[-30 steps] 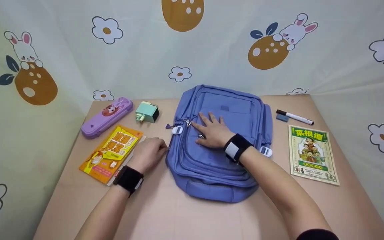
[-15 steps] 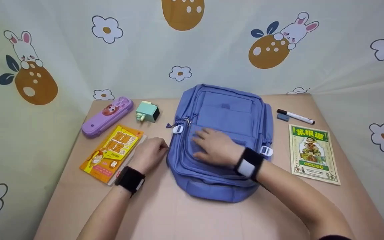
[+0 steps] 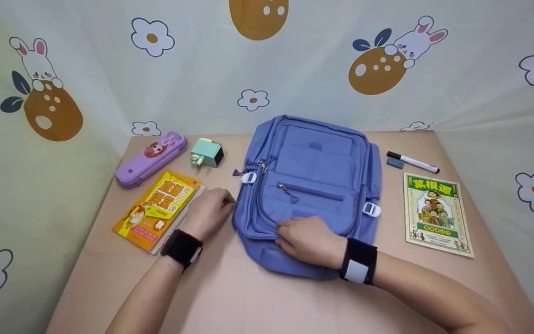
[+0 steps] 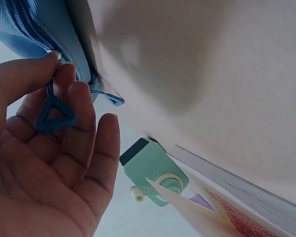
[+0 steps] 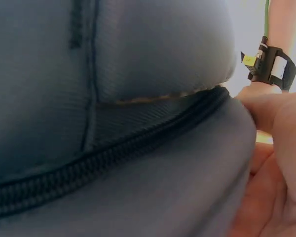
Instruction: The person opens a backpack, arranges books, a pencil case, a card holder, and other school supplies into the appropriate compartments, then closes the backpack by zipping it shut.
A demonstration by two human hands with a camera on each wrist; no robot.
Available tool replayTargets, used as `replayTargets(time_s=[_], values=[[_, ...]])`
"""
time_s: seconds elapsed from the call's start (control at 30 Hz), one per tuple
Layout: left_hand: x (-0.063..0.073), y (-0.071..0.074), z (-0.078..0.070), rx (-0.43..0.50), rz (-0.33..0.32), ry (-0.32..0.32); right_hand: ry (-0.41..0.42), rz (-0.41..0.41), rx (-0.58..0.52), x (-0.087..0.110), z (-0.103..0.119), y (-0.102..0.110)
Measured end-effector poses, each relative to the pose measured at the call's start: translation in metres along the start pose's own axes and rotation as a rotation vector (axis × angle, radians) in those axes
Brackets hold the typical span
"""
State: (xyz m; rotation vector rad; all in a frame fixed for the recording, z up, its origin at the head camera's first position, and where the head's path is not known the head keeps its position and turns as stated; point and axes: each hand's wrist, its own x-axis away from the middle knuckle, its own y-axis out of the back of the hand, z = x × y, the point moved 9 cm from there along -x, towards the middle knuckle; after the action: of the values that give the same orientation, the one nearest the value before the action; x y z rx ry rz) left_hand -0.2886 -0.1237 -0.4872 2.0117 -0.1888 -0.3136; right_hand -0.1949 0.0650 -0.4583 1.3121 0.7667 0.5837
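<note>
Left fingers (image 4: 81,106): thumb and a fingertip pinched on a little blue zip pull (image 4: 56,126), its triangle end hanging by the palm.
Zip pull: right at the tips of the left hand (image 3: 209,211), on the bag's left edge; the left hand is the nearer one.
Right hand (image 3: 313,241): on the low front of the bag; I can't tell if its fingers hold cloth or just press.
Blue bag (image 3: 315,167): one, middle of the frame, just right of the left fingers; its long way runs up and down the frame.
White buckles (image 3: 371,209): two, one each side of the bag.
Orange book (image 3: 155,208): one, just left of the left hand.
Green toy-like box (image 3: 206,152): one, with a crank, above that.
Purple case (image 3: 153,158): one, farther left.
Marker (image 3: 413,162): one, right side.
Small blue block (image 3: 395,163): one, just beside the marker.
Green book (image 3: 437,215): one, below them.
Bench (image 3: 248,306): one, under everything.
</note>
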Motion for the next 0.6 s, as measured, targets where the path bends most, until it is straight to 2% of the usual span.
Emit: replayTargets(time_s=[0.17, 0.33, 0.6], values=[[0.005, 0.002, 0.0, -0.008, 0.01, 0.017, -0.002, -0.052, 0.013, -0.005, -0.001, 0.002], [0.015, 0.006, -0.003, -0.015, 0.002, 0.004, -0.009, -0.024, 0.013, -0.006, -0.001, 0.001], [0.039, 0.008, -0.011, -0.019, 0.029, 0.016, -0.026, 0.018, -0.014, -0.006, -0.002, -0.002]])
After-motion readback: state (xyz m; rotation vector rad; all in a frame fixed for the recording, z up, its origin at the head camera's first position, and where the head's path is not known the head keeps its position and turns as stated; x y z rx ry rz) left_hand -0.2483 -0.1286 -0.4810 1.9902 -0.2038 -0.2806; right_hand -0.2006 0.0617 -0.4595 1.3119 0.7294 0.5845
